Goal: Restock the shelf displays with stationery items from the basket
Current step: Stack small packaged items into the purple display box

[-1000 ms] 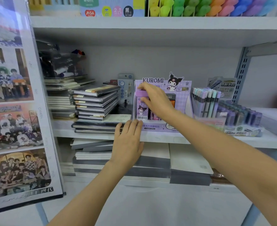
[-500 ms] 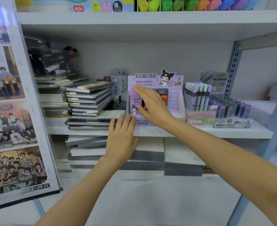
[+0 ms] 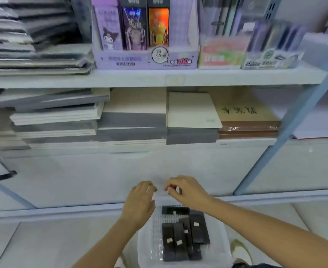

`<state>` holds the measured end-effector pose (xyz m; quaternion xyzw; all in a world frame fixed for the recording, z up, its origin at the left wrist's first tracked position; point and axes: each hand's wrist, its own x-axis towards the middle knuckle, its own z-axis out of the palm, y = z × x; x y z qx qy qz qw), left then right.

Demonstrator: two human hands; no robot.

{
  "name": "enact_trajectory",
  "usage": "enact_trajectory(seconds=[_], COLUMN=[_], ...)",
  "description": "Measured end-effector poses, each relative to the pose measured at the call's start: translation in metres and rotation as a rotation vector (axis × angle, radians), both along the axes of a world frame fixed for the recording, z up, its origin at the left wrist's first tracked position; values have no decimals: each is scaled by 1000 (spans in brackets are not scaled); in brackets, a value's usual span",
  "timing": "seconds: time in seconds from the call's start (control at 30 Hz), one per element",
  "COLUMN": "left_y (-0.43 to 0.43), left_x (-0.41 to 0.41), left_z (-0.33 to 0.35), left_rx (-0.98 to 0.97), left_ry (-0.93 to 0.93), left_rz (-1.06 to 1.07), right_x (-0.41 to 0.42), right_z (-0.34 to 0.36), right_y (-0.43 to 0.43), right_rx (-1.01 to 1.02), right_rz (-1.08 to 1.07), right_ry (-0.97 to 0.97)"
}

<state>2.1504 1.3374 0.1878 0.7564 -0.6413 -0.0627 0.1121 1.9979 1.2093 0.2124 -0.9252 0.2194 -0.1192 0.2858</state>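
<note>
While hands [image 3: 140, 202] [image 3: 186, 190] hover over the basket [image 3: 145, 248], notebook stacks [image 3: 62, 120] fill the shelf [image 3: 236, 144].

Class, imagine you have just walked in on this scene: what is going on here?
A person is restocking a stationery shelf. The left hand and right hand are at the far rim of a white basket on the floor, which holds dark flat packs; blur hides whether they grip it. Above, the purple display box holds three upright packs, with room at its right end.
</note>
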Motion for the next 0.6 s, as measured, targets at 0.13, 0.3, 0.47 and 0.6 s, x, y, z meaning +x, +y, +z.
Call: enact_trajectory(seconds=[0.13, 0.3, 0.47, 0.6], left_y=[24, 43, 48, 50], left_x=[-9, -13, -17, -19], left_z=[-79, -131, -141, -146], left_rx=[322, 439, 308, 290], left_ry=[61, 84, 137, 166], left_rz=[82, 115, 158, 162], right_x=[-23, -39, -32, -23], right_z=[-95, -168, -206, -221], right_y=[-2, 2, 11, 16], right_rx=[165, 239, 75, 106], right_rz=[-100, -154, -225, -254], right_ry=[304, 595, 671, 647])
